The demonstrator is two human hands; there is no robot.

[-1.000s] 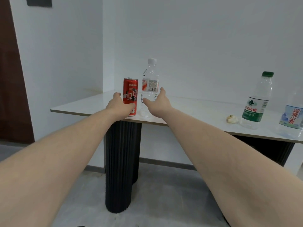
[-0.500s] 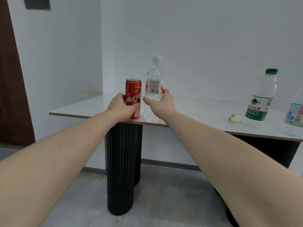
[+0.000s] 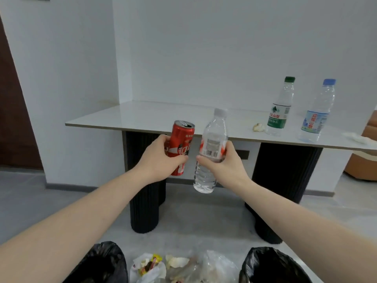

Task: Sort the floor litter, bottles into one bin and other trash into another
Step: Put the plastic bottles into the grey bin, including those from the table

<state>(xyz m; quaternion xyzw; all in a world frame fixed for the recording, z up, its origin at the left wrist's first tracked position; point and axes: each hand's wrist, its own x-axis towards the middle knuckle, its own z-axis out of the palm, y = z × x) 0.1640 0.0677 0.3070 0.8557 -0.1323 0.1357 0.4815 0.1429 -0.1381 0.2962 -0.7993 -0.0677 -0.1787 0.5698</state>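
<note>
My left hand (image 3: 157, 158) grips an opened red soda can (image 3: 180, 139), held in the air in front of the table edge. My right hand (image 3: 226, 164) grips a clear water bottle (image 3: 212, 152) with a white cap and red label, held upright beside the can. Two black-lined bins stand at the bottom of the view, the left bin (image 3: 106, 264) partly hidden by my forearm and the right bin (image 3: 271, 266). Between them on the floor lies a pile of litter (image 3: 179, 266): wrappers, tissues and clear plastic.
The white table (image 3: 142, 117) on black fluted legs (image 3: 144, 205) holds a green-capped bottle (image 3: 279, 107), a blue-capped bottle (image 3: 318, 113), a crumpled scrap (image 3: 258, 127) and a tissue (image 3: 357, 137) at the right. An orange seat (image 3: 361, 166) stands far right.
Both hands have lifted the can and the bottle off the table and drawn them back toward me. The view has tilted down, so the bins and floor litter now show.
</note>
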